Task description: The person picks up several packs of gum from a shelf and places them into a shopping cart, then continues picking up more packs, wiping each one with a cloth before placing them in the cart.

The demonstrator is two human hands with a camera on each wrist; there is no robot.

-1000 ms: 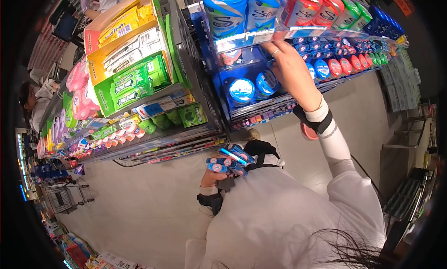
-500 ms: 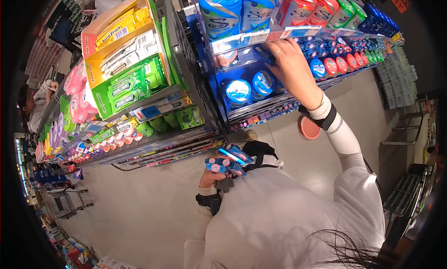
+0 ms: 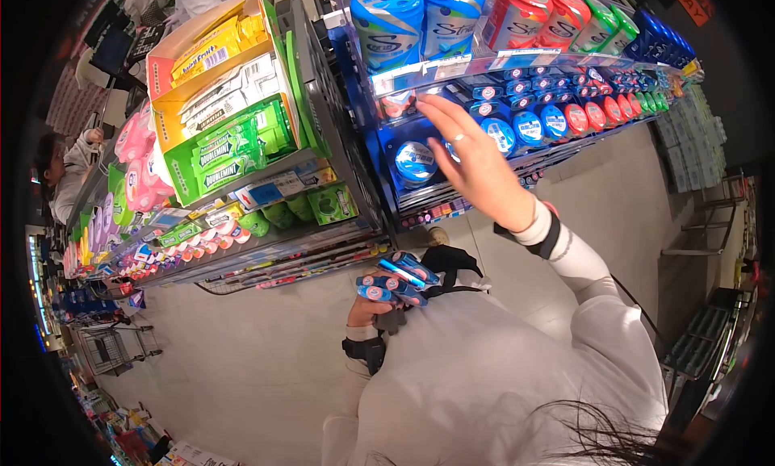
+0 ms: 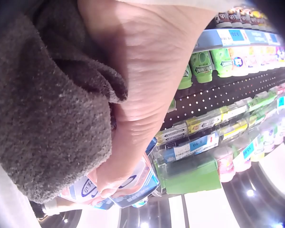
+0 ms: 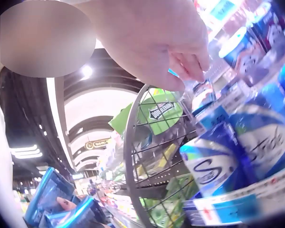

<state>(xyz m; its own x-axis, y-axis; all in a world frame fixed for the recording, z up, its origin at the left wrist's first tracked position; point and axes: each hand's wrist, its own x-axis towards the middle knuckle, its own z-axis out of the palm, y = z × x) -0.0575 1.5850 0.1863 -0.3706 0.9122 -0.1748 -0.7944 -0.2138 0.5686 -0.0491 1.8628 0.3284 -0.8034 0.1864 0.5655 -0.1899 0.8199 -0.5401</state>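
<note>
Down by the waist, my left hand [image 3: 365, 311] grips several blue packs [image 3: 394, 284] with round pink-and-white marks. The left wrist view shows my thumb laid over the pink-and-blue face of these packs [image 4: 135, 186], with a dark grey cloth [image 4: 52, 109] bunched against the hand. Over the lower tier of a blue gum shelf, my right hand [image 3: 484, 175] reaches with fairly straight fingers and nothing visible between them. Its fingertips come close to a small pink-and-white pack [image 3: 398, 105] at the shelf's left end. Below the fingers stands a blue-lidded round tub [image 3: 415, 162].
Large blue bottles [image 3: 386, 26] and red bottles [image 3: 521, 14] line the upper tier behind a clear lip. To the left, a box of green gum packs [image 3: 230, 155] tops a dark rack. A shopping cart [image 3: 117, 345] stands farther left.
My right hand has moved left along the lower tier, out from below the upper tier's lip, and its fingers have straightened. My left hand keeps hold of the blue packs.
</note>
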